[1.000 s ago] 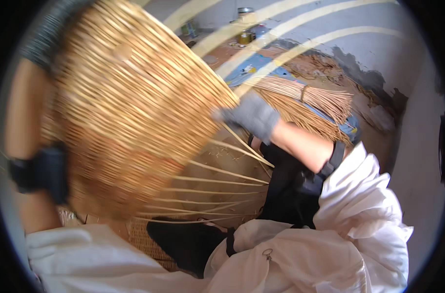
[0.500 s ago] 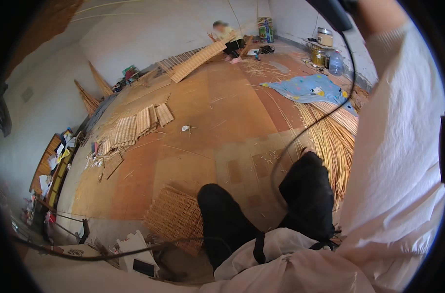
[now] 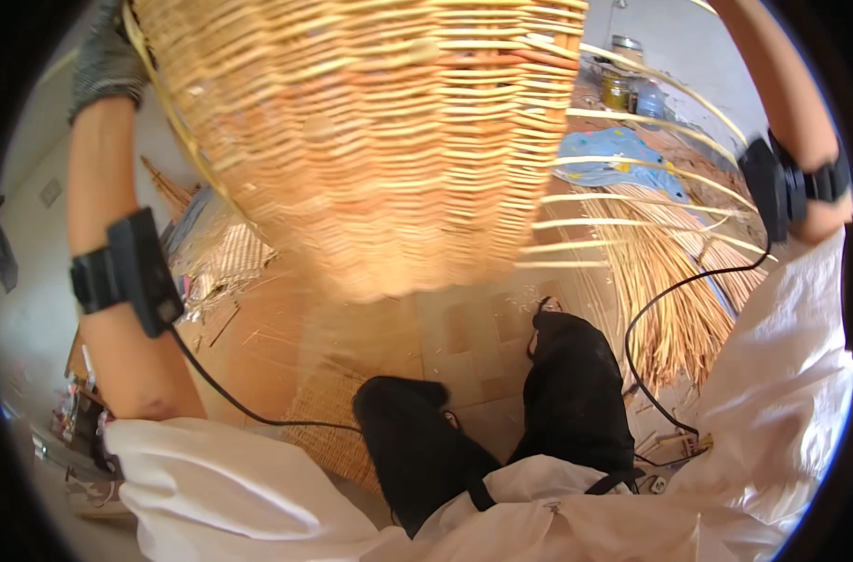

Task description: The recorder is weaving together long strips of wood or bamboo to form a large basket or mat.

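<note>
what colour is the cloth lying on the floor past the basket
Light blue with small yellowish marks, the cloth shows in the head view, behind the woven basket.

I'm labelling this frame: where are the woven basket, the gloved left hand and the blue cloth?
woven basket (image 3: 379,140), head view, woven side wall.
left hand (image 3: 106,58), head view, glove back.
blue cloth (image 3: 614,155), head view, its middle.

White loose top with rolled sleeves, black trousers. Grey knit glove on left hand (image 3: 106,58). Black strapped unit on each forearm, thin black cables trailing down.

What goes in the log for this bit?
left hand: gloved, on woven basket rim | right hand: out of view | basket: raised overhead | loose canes: sticking out
</note>
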A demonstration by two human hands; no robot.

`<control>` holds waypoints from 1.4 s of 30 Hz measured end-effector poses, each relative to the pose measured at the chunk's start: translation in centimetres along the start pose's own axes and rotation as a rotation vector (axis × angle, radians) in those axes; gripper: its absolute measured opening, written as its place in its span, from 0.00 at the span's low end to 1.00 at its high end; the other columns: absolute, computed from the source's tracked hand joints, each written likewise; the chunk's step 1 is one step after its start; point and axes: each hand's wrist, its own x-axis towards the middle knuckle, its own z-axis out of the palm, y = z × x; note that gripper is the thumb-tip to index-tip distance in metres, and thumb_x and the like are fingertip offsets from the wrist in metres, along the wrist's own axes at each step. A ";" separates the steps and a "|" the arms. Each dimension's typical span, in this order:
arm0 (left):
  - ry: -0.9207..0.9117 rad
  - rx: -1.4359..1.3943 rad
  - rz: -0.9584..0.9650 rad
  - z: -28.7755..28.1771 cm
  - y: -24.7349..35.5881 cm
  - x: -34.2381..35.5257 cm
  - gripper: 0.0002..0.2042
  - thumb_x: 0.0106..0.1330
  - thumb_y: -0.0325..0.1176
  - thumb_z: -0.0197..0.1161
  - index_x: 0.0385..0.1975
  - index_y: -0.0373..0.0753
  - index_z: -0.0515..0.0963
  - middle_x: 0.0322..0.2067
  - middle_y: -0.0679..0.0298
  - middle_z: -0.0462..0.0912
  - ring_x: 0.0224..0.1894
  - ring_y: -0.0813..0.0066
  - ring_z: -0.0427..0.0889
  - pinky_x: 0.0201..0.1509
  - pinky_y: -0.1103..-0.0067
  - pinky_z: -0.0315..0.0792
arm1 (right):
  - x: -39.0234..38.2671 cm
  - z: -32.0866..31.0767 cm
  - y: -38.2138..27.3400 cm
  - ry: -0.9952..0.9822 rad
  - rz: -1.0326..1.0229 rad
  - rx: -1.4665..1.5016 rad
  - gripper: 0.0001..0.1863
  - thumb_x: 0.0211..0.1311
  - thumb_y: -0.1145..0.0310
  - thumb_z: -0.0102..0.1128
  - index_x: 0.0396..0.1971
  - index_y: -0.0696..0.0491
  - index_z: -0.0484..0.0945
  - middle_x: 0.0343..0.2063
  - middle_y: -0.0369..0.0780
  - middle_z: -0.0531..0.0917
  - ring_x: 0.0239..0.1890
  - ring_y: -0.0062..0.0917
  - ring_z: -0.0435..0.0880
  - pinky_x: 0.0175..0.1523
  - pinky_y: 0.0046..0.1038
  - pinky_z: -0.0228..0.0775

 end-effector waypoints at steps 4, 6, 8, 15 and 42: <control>0.647 -0.065 -0.039 -0.8 -10.3 -2.0 0.17 0.58 0.44 0.56 0.38 0.36 0.74 0.35 0.57 0.78 0.40 0.67 0.76 0.46 0.72 0.71 | 1.2 0.5 3.8 -0.282 0.078 0.076 0.24 0.43 0.62 0.68 0.41 0.55 0.72 0.21 0.33 0.76 0.17 0.15 0.70 0.18 0.15 0.61; 0.609 -0.242 -0.089 2.1 -15.7 -5.9 0.16 0.59 0.41 0.55 0.40 0.36 0.73 0.39 0.58 0.77 0.42 0.65 0.76 0.48 0.72 0.70 | -0.6 3.0 5.8 -0.205 0.385 0.299 0.25 0.46 0.60 0.66 0.42 0.56 0.70 0.27 0.36 0.77 0.24 0.15 0.74 0.25 0.15 0.68; 0.573 -0.320 -0.157 3.9 -19.9 -10.5 0.18 0.59 0.43 0.55 0.42 0.36 0.71 0.39 0.60 0.77 0.43 0.69 0.75 0.47 0.73 0.70 | -4.2 3.6 12.4 -0.368 0.210 -0.250 0.30 0.45 0.52 0.64 0.42 0.58 0.71 0.28 0.46 0.80 0.27 0.28 0.78 0.37 0.28 0.71; 0.560 -0.243 -0.252 5.9 -25.1 -19.5 0.20 0.61 0.43 0.53 0.45 0.33 0.68 0.39 0.57 0.74 0.42 0.71 0.74 0.46 0.75 0.71 | -16.1 6.6 15.5 -0.473 0.411 -0.045 0.35 0.41 0.58 0.69 0.48 0.59 0.65 0.40 0.48 0.76 0.43 0.31 0.75 0.48 0.29 0.65; 0.643 -0.304 -0.211 -2.3 -27.3 -20.2 0.21 0.62 0.45 0.50 0.46 0.34 0.69 0.44 0.59 0.74 0.46 0.66 0.71 0.51 0.73 0.66 | -30.0 9.0 8.9 -0.511 0.015 0.074 0.30 0.54 0.55 0.56 0.51 0.59 0.64 0.47 0.52 0.70 0.48 0.40 0.71 0.52 0.33 0.65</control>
